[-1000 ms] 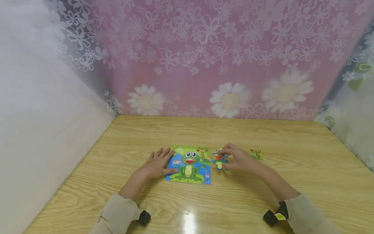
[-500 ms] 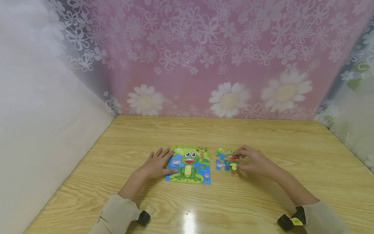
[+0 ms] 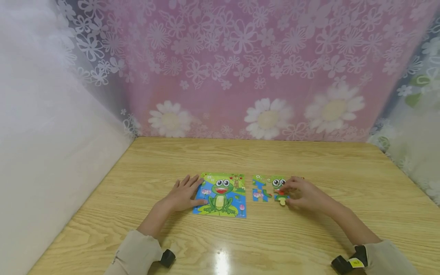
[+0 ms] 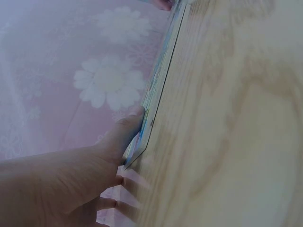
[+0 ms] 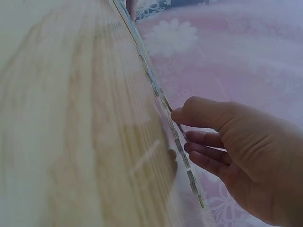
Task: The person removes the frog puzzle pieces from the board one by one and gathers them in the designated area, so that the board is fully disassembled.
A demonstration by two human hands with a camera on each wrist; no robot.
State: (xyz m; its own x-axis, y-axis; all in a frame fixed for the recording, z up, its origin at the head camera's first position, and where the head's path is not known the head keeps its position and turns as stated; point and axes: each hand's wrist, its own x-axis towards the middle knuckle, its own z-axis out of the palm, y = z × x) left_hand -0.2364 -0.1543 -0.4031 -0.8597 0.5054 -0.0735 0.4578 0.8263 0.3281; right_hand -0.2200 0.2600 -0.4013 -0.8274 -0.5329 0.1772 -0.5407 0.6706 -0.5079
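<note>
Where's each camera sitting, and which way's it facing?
Head: on the head, facing forward and down at frog board and puzzle pieces; left hand, right hand, sleeves show.
Left wrist: on that wrist, facing the board's edge; left hand large, right barely.
Right wrist: on that wrist, facing the pieces' edges; right hand large, left barely.
Both wrist views share the table and flowered backdrop.

Beige sleeves (image 3: 135, 252); black wrist cameras (image 3: 167, 258)

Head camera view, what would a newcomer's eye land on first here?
Probably the bright frog picture on the wooden table, with the left hand touching its left edge. Next, the frog puzzle pieces to its right, with the right hand gripping there. Behind, the pink flowered backdrop fills the upper view.
</note>
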